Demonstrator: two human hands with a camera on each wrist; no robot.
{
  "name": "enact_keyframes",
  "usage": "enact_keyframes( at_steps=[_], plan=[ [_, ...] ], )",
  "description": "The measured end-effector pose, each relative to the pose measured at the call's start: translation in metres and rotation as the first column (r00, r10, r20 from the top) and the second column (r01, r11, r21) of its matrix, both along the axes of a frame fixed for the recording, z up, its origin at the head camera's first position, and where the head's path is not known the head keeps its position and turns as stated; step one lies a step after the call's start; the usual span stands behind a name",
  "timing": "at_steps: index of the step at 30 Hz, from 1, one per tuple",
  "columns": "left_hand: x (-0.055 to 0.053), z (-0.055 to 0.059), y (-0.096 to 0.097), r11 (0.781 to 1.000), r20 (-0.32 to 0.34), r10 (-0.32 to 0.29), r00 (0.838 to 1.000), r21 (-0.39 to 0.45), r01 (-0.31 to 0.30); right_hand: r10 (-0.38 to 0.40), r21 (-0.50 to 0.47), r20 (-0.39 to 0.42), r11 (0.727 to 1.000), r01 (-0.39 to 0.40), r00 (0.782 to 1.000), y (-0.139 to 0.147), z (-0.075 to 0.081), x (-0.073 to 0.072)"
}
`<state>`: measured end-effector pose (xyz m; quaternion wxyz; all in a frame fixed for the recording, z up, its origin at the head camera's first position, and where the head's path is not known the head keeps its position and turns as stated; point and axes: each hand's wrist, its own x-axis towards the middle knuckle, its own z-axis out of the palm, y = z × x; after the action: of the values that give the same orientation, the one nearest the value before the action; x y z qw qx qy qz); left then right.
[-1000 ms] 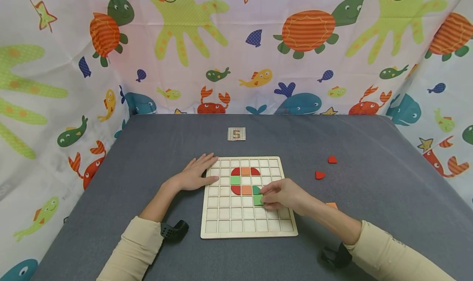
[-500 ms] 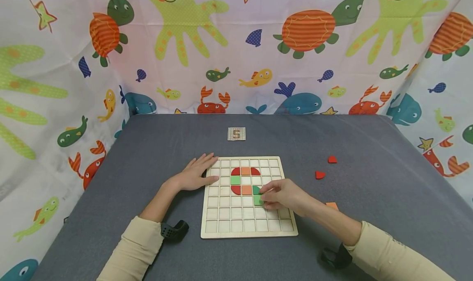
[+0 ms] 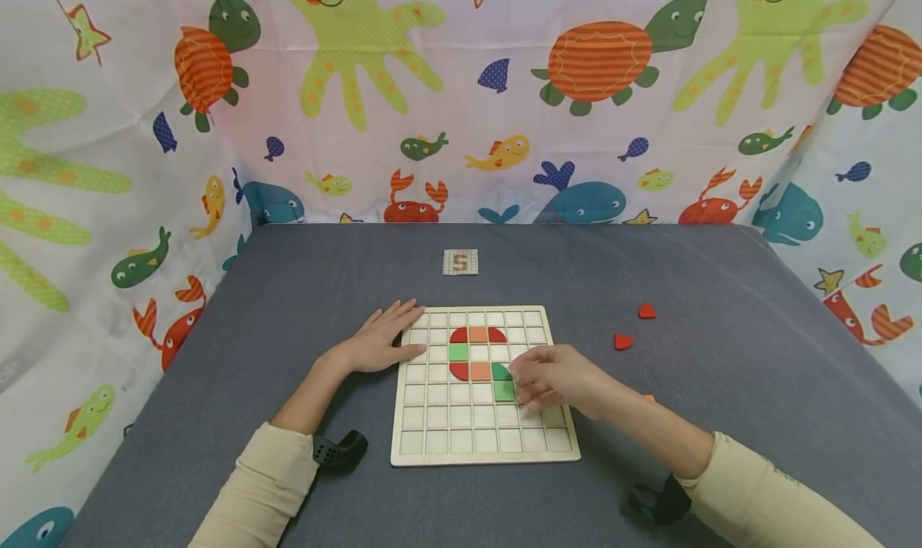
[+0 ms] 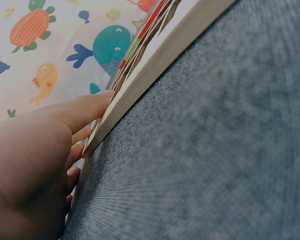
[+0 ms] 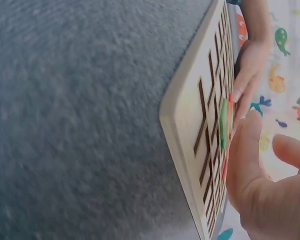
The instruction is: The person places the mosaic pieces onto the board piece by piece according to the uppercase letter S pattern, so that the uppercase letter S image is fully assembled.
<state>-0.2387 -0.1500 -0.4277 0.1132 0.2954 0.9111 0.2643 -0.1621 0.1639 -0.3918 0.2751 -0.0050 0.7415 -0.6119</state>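
Observation:
A wooden grid board (image 3: 461,440) lies flat on the table, with red, orange and green tiles set in its squares. My left hand (image 3: 378,342) rests at the board's left edge, fingers straight and thumb on the rim, as the left wrist view also shows. Over the right half of the board hovers my right hand (image 3: 558,378), just right of a light green square tile (image 3: 504,391) and a dark green rounded tile (image 3: 500,371). In the right wrist view its thumb and fingers (image 5: 250,145) stand apart with nothing between them.
Two red tiles (image 3: 647,312) lie on the grey cloth to the right of the board. An orange piece (image 3: 650,398) shows partly behind the right forearm. A small card with an S pattern (image 3: 460,262) lies beyond the board. A printed curtain (image 3: 461,148) borders the table.
My right hand has let go of the light green square tile and drawn slightly right, leaving it in the grid. The left hand stays in place.

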Motion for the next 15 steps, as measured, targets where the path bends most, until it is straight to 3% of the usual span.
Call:
enact_keyframes(
  at_steps=[7, 15],
  plan=[
    [0.000, -0.001, 0.000, 1.000, 0.006, -0.005, 1.000, 0.006, 0.005, -0.052, 0.010, 0.014, 0.999, 0.052, 0.999, 0.011, 0.006, -0.010],
    [-0.001, -0.002, -0.001, 1.000, 0.012, -0.003, 1.000, 0.011, 0.003, -0.078, -0.024, -0.052, 0.997, 0.077, 0.996, 0.036, 0.016, -0.019]
  ],
)
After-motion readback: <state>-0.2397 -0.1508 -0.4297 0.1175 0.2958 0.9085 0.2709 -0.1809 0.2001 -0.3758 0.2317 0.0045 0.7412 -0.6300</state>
